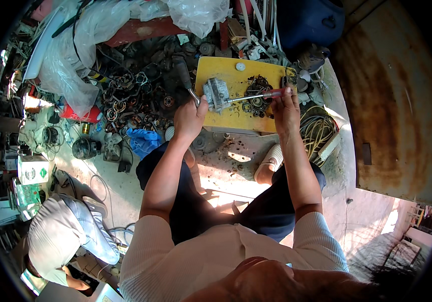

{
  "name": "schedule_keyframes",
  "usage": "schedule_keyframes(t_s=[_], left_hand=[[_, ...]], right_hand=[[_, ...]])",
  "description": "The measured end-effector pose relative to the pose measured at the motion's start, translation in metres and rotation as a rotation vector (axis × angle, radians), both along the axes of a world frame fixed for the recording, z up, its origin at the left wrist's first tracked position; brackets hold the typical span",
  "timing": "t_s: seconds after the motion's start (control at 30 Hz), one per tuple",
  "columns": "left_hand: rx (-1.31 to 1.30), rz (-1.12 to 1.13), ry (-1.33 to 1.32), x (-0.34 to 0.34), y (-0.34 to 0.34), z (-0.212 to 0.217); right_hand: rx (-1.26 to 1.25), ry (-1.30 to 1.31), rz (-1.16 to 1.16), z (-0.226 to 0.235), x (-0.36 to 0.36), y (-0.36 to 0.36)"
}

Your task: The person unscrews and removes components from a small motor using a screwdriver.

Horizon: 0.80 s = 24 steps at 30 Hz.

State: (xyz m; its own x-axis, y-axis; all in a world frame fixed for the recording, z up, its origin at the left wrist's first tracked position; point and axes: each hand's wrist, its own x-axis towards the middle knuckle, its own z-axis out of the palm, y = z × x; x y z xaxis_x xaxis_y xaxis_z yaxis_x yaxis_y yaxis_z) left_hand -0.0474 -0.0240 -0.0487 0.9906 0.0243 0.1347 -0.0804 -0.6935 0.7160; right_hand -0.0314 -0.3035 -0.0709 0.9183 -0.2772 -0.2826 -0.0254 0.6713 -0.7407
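My right hand [287, 111] is closed on the red handle of a screwdriver [253, 96]. Its long shaft points left, with the tip against a grey cast-metal housing [216, 94]. My left hand [192, 118] is closed on the metal shaft of a tool with a dark grip [182, 70], the grip pointing away from me. The left thumb lies close beside the housing; whether it also presses on it, I cannot tell. Under all this is a yellow board [236, 70], where a pile of small dark metal parts [257, 95] lies between the housing and my right hand.
Beyond the left hand, motor parts and copper windings [123, 100] cover the ground. A blue cloth [144, 142] lies near my left knee, coiled cable [316, 133] by my right. A dark blue drum [309, 22] stands behind. At lower left another person [57, 231] bends over.
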Motion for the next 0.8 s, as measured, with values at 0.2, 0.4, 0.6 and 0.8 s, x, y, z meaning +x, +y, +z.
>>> schedule_keyframes(t_s=[0.2, 0.4, 0.6, 0.8], left_hand=[[0.007, -0.002, 0.012, 0.000, -0.001, 0.003], [0.000, 0.006, -0.015, 0.000, -0.001, 0.000], [0.004, 0.000, 0.019, 0.000, -0.003, 0.004], [0.014, 0.012, 0.036, 0.000, 0.000, 0.002]], right_hand=[[0.037, -0.085, -0.053, -0.005, 0.002, 0.003], [0.043, -0.051, -0.080, 0.013, -0.004, 0.014], [0.020, -0.119, -0.049, -0.003, -0.002, 0.003], [0.053, -0.111, -0.072, 0.011, -0.001, 0.012]])
